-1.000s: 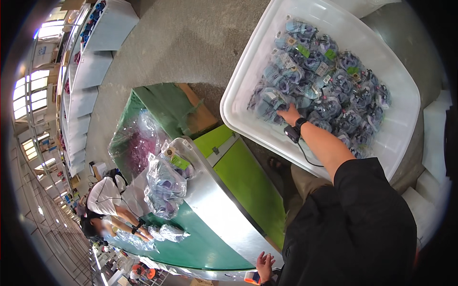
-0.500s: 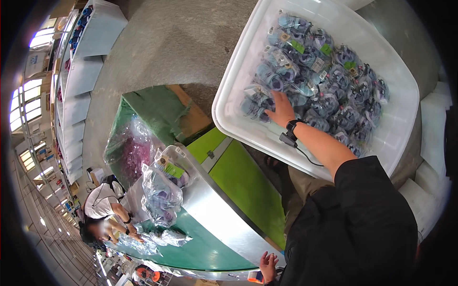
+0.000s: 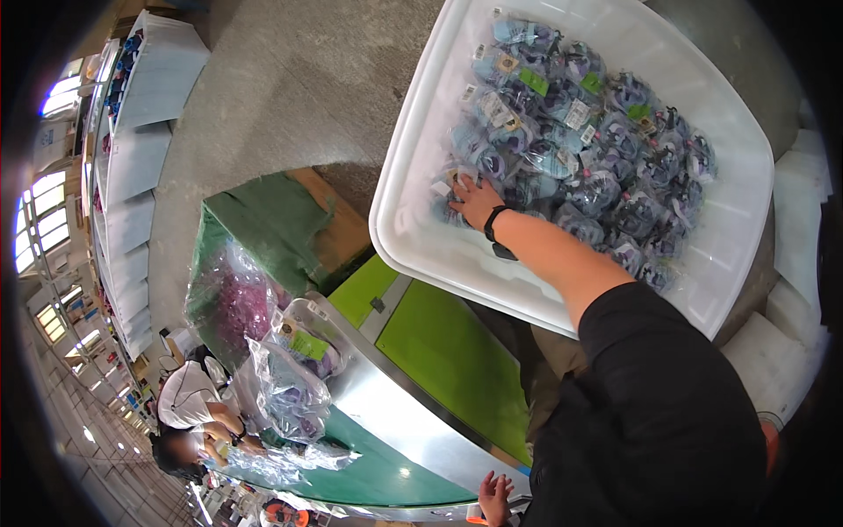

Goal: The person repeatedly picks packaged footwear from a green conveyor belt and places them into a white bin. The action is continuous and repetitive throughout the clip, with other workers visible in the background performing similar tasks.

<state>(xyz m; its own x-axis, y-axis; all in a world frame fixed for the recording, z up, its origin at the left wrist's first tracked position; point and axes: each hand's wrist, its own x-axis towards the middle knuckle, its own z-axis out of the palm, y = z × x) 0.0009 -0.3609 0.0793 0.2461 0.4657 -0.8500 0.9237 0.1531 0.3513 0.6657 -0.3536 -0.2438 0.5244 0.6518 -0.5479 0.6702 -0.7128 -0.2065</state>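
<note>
Head view, looking down: right hand (image 3: 474,200), with black wristband (image 3: 494,220), reaching up into the white tub (image 3: 413,228) at upper right of the frame. Resting on the heap of small blue-and-purple bagged packets (image 3: 580,149), at the heap's lower-left end near the tub's left wall. Fingers laid forward over one packet, slightly spread; whether closed around it, impossible to tell.

Compared with a second ago, moved leftward across the pile, from the middle of its lower edge to this corner. No packet lifted clear yet, so probably sorting through the pile or choosing rather than carrying away.

Left hand (image 3: 493,496) low at the bottom edge, fingers spread and empty, just beside the metal rim of the green conveyor belt (image 3: 378,457). Clear bags (image 3: 290,395) of similar goods lying on the belt at lower left, with a co-worker (image 3: 189,404) bent over beyond them.
</note>
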